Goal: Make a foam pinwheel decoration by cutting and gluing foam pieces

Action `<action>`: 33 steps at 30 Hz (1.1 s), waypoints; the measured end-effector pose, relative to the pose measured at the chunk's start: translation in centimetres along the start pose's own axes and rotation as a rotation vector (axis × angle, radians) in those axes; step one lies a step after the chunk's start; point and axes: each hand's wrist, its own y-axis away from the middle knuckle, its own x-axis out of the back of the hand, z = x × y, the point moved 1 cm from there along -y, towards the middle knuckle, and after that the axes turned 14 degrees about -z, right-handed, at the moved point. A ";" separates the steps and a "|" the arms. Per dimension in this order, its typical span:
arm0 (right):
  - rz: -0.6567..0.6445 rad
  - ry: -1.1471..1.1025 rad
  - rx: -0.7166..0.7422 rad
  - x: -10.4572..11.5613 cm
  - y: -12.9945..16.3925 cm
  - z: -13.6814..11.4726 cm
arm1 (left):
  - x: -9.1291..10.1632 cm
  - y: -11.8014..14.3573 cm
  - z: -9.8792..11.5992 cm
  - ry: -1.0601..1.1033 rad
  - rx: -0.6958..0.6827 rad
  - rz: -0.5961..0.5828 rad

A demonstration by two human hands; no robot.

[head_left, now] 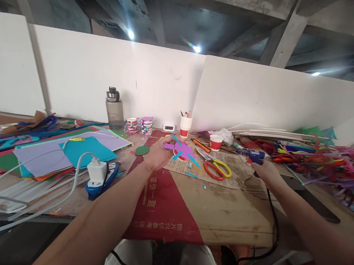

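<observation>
My left hand (157, 153) is closed around a paper cup (179, 156) above the cardboard. Purple paper (182, 149) covers the top of the cup, and several blue strips stick out from it. In my right hand (265, 172) is a blue hot glue gun (256, 156) with a black cord, its nozzle pointing left, well apart from the cup. Between the hands lie scissors (214, 170) with one red and one yellow handle, blades partly open. An orange utility knife (201, 145) lies just behind them.
Coloured paper sheets (43, 156) and a blue power strip (90, 187) with a white charger lie left. At the back stand a bottle (114, 111), decorated cups (146, 125), a small clock (169, 128) and stacked cups (185, 127). A phone (312, 201) and paper strips lie right.
</observation>
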 end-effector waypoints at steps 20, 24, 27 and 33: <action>-0.710 -0.915 0.466 -4.4 5.5 -9.8 | 1.5 0.1 1.7 -0.231 0.090 0.127; -0.717 -0.865 0.457 -4.4 5.7 -9.9 | 1.5 0.2 1.5 -0.268 0.128 0.115; -0.768 -0.806 0.470 -4.2 6.1 -10.4 | 1.6 0.3 1.4 -0.280 0.142 0.124; -0.800 -0.766 0.487 -4.1 6.1 -10.7 | 2.2 0.2 0.9 -0.305 0.127 0.084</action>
